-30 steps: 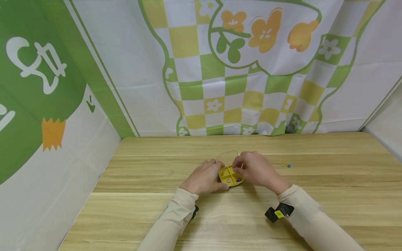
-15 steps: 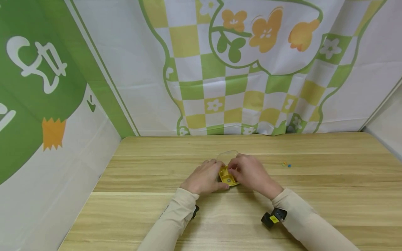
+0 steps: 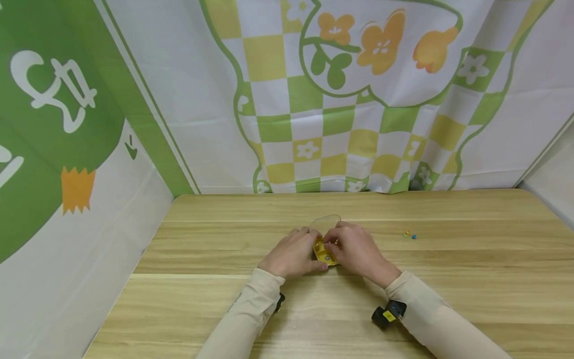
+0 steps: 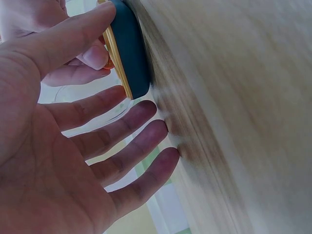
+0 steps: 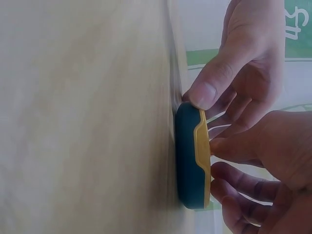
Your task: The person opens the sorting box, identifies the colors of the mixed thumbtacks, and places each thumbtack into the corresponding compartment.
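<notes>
A small pill box (image 3: 321, 255) stands on the table, its yellow inside split into compartments and its shell teal (image 5: 189, 156). The clear lid (image 3: 326, 222) is raised at the far side. My left hand (image 3: 291, 253) steadies the box between thumb and index finger, the other fingertips down on the table in the left wrist view. Over the box, my right hand (image 3: 358, 252) pinches a small orange piece (image 4: 109, 64), mostly hidden by the fingertips. A little round silvery piece (image 3: 328, 258) lies in the near left compartment. The right compartments are hidden under the right hand.
Right of the hands, several tiny pieces lie on the wooden table (image 3: 202, 309), among them a blue one (image 3: 414, 237) and an orange one (image 3: 407, 233). A patterned curtain (image 3: 309, 124) hangs behind the table's back edge.
My right hand has moved left from the box's right side to over its middle, covering the compartment with the purple piece. The left hand and box have stayed in place.
</notes>
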Demonstrator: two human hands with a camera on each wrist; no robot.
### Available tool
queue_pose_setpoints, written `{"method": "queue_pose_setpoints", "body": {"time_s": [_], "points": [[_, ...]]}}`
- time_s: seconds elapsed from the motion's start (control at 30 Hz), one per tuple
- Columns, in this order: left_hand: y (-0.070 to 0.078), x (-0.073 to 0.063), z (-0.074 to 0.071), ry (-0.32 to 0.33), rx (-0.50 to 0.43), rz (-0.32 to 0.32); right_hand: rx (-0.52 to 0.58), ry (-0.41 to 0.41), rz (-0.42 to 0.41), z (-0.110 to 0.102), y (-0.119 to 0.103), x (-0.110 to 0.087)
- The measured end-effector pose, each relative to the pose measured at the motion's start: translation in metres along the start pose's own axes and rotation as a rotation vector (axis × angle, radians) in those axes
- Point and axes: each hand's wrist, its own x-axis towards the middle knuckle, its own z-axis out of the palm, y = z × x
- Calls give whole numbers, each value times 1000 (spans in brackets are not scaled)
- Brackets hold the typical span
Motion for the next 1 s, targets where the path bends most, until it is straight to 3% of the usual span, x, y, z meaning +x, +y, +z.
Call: {"method": "queue_pose_setpoints", "body": {"time_s": [0.47,1.0], "points": [[-1,0,0,7,3,25,8,-11,15,2,2,0],[0,0,0,3,2,11,38,-26,35,4,5,2]]}}
